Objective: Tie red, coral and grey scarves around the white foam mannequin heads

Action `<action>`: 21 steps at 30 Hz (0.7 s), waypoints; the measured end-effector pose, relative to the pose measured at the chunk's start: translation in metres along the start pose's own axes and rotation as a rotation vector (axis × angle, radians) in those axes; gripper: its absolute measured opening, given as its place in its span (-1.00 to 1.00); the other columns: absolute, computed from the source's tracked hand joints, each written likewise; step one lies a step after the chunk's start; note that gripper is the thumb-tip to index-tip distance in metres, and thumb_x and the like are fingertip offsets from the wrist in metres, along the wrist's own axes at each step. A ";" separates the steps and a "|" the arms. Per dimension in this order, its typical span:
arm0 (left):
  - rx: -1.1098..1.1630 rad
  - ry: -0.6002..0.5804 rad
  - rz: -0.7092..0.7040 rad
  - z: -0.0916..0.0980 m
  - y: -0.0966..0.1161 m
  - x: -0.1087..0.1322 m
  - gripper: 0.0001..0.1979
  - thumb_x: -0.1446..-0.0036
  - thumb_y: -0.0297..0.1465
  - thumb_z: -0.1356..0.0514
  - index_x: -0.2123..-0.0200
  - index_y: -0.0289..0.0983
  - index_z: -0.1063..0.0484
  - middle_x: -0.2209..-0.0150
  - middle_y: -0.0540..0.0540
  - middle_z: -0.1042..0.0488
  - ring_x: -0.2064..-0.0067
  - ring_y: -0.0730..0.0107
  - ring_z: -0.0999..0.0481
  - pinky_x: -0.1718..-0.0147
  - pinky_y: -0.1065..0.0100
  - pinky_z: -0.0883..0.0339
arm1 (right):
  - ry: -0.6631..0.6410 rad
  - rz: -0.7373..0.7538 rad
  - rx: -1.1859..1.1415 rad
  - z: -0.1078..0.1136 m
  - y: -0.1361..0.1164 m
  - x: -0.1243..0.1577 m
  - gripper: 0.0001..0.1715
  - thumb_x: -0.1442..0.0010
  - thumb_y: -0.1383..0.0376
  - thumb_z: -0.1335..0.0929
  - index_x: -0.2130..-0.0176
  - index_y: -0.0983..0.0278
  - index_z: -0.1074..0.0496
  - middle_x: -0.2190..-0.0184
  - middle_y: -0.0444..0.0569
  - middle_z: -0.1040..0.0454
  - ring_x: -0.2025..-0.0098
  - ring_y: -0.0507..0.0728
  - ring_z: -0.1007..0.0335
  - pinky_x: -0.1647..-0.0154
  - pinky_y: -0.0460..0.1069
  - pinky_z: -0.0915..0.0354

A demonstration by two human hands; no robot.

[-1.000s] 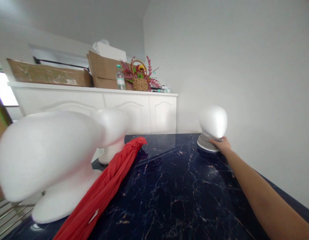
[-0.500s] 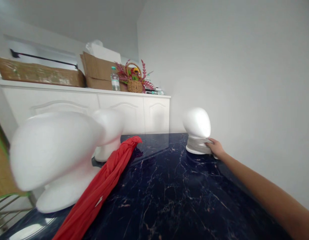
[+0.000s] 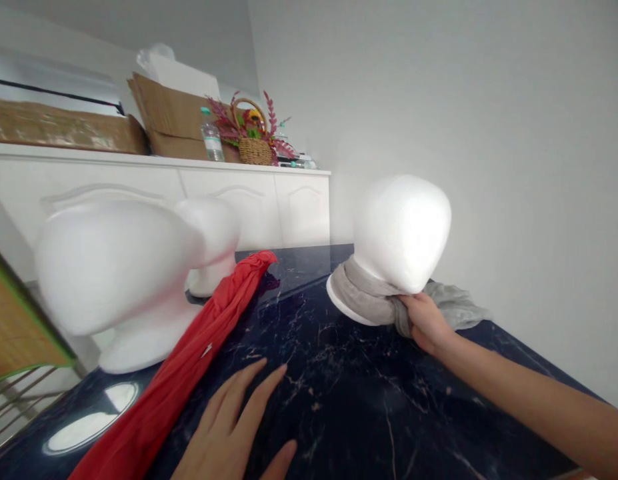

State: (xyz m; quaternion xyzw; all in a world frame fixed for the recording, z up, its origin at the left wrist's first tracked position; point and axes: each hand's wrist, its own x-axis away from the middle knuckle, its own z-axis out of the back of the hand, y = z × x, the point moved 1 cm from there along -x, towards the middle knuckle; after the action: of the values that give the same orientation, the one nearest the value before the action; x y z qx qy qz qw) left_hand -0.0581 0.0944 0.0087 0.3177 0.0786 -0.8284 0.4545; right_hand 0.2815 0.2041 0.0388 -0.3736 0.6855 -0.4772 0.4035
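My right hand [image 3: 425, 322] is closed on a grey scarf [image 3: 369, 293] wrapped round the neck of a white foam head [image 3: 401, 230] standing on the dark marble table [image 3: 339, 393]. The scarf's loose end [image 3: 453, 307] trails to the right behind my wrist. My left hand [image 3: 233, 430] lies flat on the table at the bottom, fingers stretched out and apart, holding nothing. Just left of it a long red cloth [image 3: 189, 373] runs diagonally across the table. A large white foam head [image 3: 113, 267] stands at the left, and a smaller one [image 3: 211, 247] behind it.
A white cabinet [image 3: 269, 200] stands behind the table, carrying cardboard boxes [image 3: 169, 120], a water bottle [image 3: 211, 137] and a wicker basket of flowers [image 3: 251, 137]. A plain white wall runs along the right. A metal rack [image 3: 19, 393] shows at the lower left.
The foam head with the grey scarf has come much closer along the table in my right hand's grip. My left hand has come into view, flat on the table.
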 end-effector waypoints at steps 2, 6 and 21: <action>0.099 -0.122 0.087 0.003 0.016 -0.027 -0.34 -0.29 -0.11 -0.08 -0.40 -0.01 0.03 -0.40 -0.15 -0.08 -0.38 0.04 -0.16 -0.24 -0.12 -0.23 | -0.044 -0.047 -0.077 -0.011 -0.004 0.021 -0.70 0.12 0.20 -0.50 0.33 0.24 -0.50 0.23 0.04 -0.61 0.04 0.24 -0.51 0.05 0.05 -0.45; 0.389 -0.284 0.173 -0.005 0.034 -0.076 -0.22 -0.31 -0.01 -0.04 -0.44 -0.11 0.23 -0.47 -0.14 0.19 -0.47 0.13 0.15 -0.38 -0.09 0.15 | -0.125 -0.090 -0.173 -0.030 -0.011 0.055 -0.68 0.13 0.23 -0.54 0.30 0.22 -0.51 0.16 0.03 -0.60 -0.14 0.27 -0.39 -0.12 0.12 -0.37; 0.597 -0.253 0.204 -0.044 0.014 -0.088 -0.14 -0.27 -0.11 -0.16 -0.44 -0.23 0.24 -0.46 -0.19 0.10 -0.45 0.17 0.04 -0.41 0.08 0.15 | -0.507 -0.418 -0.252 -0.032 -0.028 0.089 -0.18 0.15 0.46 -0.33 -0.15 0.16 -0.40 -0.01 -0.06 -0.52 -0.08 0.20 -0.39 -0.04 0.04 -0.30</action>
State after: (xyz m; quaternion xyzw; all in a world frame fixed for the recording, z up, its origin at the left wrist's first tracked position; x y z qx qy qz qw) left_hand 0.0074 0.1662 0.0285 0.3380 -0.2566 -0.7979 0.4281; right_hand 0.2205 0.1280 0.0553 -0.6592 0.5258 -0.3533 0.4052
